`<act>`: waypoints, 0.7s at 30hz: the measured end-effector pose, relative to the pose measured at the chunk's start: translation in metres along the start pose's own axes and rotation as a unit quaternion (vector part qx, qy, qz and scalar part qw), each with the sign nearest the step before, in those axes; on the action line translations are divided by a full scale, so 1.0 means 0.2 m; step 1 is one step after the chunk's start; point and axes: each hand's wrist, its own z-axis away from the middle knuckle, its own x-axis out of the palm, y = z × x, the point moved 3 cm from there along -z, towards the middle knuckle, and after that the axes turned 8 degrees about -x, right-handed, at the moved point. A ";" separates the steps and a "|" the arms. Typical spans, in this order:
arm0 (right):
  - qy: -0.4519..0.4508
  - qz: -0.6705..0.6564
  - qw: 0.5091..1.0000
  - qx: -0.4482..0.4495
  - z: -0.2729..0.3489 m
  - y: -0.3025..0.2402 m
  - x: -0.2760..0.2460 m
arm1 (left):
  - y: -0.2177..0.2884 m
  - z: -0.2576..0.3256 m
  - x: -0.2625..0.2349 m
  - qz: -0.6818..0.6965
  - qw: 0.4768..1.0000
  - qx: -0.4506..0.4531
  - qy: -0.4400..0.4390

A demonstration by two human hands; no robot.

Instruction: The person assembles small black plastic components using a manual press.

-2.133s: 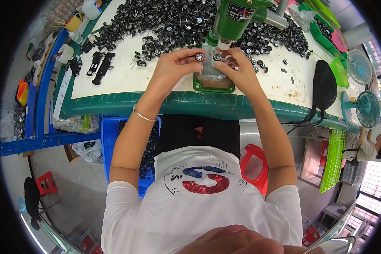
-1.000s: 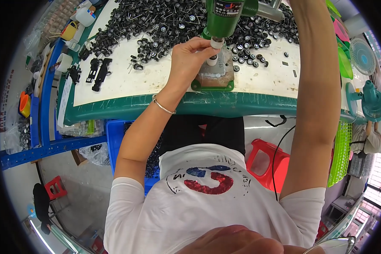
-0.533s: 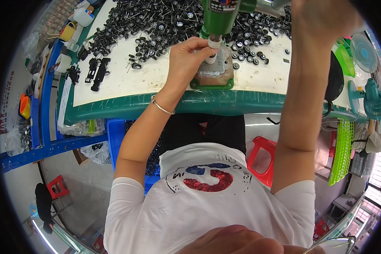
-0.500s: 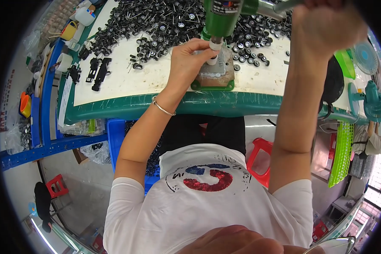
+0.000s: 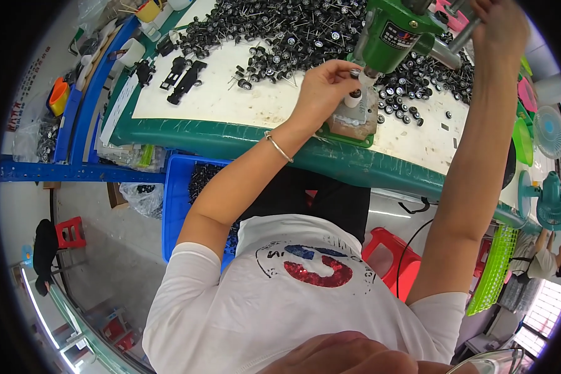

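Observation:
A green hand press [image 5: 393, 34] stands on the table in front of me. Under its ram, my left hand [image 5: 323, 93] pinches a small black toy wheel [image 5: 354, 73] between thumb and fingertips. Just below, another wheel [image 5: 355, 93] sits at the top of the white post [image 5: 353, 103] on the press base [image 5: 355, 129]. An axle between the two wheels cannot be made out. At the upper right, my right hand [image 5: 502, 31] is closed round the end of the metal press lever [image 5: 464, 36]; its fingertips are partly hidden.
A heap of black wheels and axles [image 5: 287, 28] covers the table's far side. Several loose wheels [image 5: 405, 109] lie right of the press, black toy chassis [image 5: 187, 81] at the left. A green padded edge [image 5: 230, 140] runs along the front; a blue bin [image 5: 176, 212] stands below.
The view has turned, so the press appears farther right and tilted. Wheels now show at my left fingertips and on the post. My right hand, blurred before, is clear on the lever.

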 end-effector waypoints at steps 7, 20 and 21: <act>0.017 0.081 0.988 0.127 0.04 0.08 -0.05 | -0.10 -0.06 -0.49 0.130 0.976 -0.075 0.155; -0.079 0.205 0.955 0.200 0.64 0.37 -0.72 | -0.02 0.04 -0.45 -0.585 0.798 0.050 0.135; -0.086 0.220 0.947 0.215 0.71 0.40 -0.76 | -0.03 0.05 -0.42 -0.577 0.807 0.056 0.113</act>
